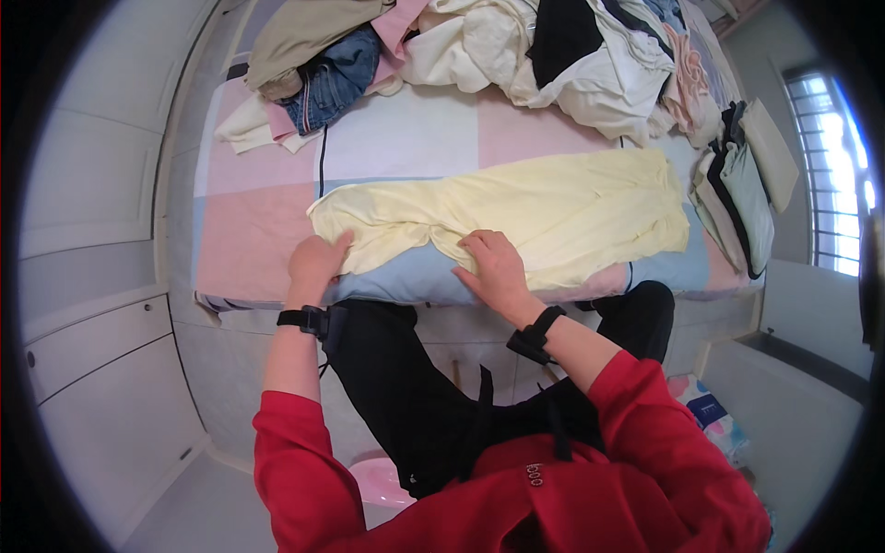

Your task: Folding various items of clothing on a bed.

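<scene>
A pale yellow garment (553,207) is spread lengthwise over the bed's pink, white and blue checked cover (256,235), with creases near its left part. At its lower left edge is my left hand (318,263), the thumb on top of the cloth and the fingers curled at the edge, partly hidden. My right hand (494,269) rests on the lower edge of the garment near the middle, fingers bent over the fabric; whether it pinches any cloth cannot be told. Between my hands the garment's edge curves up and a blue patch of the cover shows.
Along the bed's far side lies a heap of clothes (477,48), with denim (339,76) at its left. Folded garments (747,186) stand at the right end. White cabinets (104,359) flank the left. Below the bed is a pink basin (380,482).
</scene>
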Demonstrator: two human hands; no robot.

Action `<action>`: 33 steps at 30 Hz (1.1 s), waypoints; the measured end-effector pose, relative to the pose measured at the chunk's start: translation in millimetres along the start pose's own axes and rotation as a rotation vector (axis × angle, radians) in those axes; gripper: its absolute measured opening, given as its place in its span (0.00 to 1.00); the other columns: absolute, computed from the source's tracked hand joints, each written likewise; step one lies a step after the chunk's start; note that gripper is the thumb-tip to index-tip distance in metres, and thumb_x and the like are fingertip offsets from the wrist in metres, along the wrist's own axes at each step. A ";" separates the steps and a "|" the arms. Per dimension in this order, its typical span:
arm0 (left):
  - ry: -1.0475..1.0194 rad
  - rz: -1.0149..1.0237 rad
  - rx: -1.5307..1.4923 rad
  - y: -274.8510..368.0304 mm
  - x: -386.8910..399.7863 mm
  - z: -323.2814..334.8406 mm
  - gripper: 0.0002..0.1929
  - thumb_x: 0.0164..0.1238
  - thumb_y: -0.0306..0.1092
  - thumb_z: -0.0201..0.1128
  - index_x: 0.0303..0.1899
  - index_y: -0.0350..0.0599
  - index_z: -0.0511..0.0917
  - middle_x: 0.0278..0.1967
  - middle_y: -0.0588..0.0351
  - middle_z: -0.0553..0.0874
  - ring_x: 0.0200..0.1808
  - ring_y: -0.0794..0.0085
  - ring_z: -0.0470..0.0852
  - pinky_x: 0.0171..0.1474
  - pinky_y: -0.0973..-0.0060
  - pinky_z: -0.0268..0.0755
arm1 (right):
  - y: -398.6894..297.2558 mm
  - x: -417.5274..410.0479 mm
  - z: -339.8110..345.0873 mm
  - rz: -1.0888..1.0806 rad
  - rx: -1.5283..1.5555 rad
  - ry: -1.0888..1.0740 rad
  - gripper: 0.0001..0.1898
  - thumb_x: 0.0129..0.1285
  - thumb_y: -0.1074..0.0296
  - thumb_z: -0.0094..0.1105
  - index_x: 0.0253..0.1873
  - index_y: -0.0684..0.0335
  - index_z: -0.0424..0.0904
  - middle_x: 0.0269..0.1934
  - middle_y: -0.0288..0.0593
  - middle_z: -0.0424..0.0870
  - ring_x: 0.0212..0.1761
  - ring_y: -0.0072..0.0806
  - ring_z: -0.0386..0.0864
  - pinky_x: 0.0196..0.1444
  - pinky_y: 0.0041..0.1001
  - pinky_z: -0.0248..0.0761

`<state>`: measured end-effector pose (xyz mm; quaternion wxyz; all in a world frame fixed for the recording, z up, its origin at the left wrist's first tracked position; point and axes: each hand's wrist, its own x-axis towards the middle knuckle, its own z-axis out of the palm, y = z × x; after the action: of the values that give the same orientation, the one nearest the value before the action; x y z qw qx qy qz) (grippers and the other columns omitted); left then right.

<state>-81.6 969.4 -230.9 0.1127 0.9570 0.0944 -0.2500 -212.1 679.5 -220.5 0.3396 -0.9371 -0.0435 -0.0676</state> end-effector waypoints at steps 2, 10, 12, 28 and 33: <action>-0.079 0.127 0.038 -2.7 -5.8 8.9 0.20 0.57 0.45 0.70 0.34 0.32 0.81 0.28 0.42 0.85 0.34 0.55 0.86 0.38 0.65 0.77 | 0.7 -4.3 5.1 0.070 -0.032 -0.059 0.14 0.53 0.71 0.65 0.46 0.60 0.78 0.41 0.46 0.80 0.47 0.42 0.78 0.46 0.36 0.74; -0.120 0.043 -1.087 -69.9 8.2 2.5 0.16 0.67 0.32 0.62 0.52 0.32 0.76 0.46 0.49 0.84 0.44 0.71 0.84 0.46 0.74 0.77 | 12.4 -21.5 -2.9 -0.099 0.089 -0.133 0.09 0.53 0.71 0.65 0.41 0.58 0.80 0.40 0.40 0.81 0.41 0.35 0.80 0.39 0.34 0.75; -0.290 0.003 -1.415 -87.1 11.2 12.6 0.18 0.69 0.31 0.60 0.56 0.32 0.73 0.52 0.48 0.81 0.51 0.68 0.82 0.53 0.73 0.76 | 10.9 -26.6 -9.8 -0.188 0.145 -0.171 0.13 0.55 0.68 0.64 0.46 0.58 0.80 0.46 0.42 0.81 0.46 0.37 0.79 0.47 0.35 0.74; -0.471 0.253 -1.650 189.1 -82.9 -6.3 0.42 0.52 0.14 0.52 0.73 0.48 0.53 0.42 0.51 0.78 0.40 0.69 0.80 0.44 0.71 0.78 | 58.3 -53.7 -56.0 0.568 0.577 0.240 0.17 0.70 0.67 0.53 0.59 0.67 0.72 0.53 0.51 0.79 0.51 0.37 0.80 0.56 0.29 0.71; -0.566 0.361 -1.217 260.4 -133.1 81.9 0.40 0.60 0.21 0.58 0.74 0.50 0.51 0.43 0.52 0.80 0.39 0.71 0.80 0.45 0.72 0.77 | 109.9 -57.6 -74.2 0.714 0.800 0.614 0.15 0.74 0.67 0.46 0.59 0.68 0.72 0.51 0.46 0.80 0.49 0.29 0.81 0.53 0.28 0.73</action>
<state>-171.3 682.2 -190.1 0.6892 0.6224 0.0241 -0.3701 -262.2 545.6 -242.4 0.6635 -0.6315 0.3508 -0.1947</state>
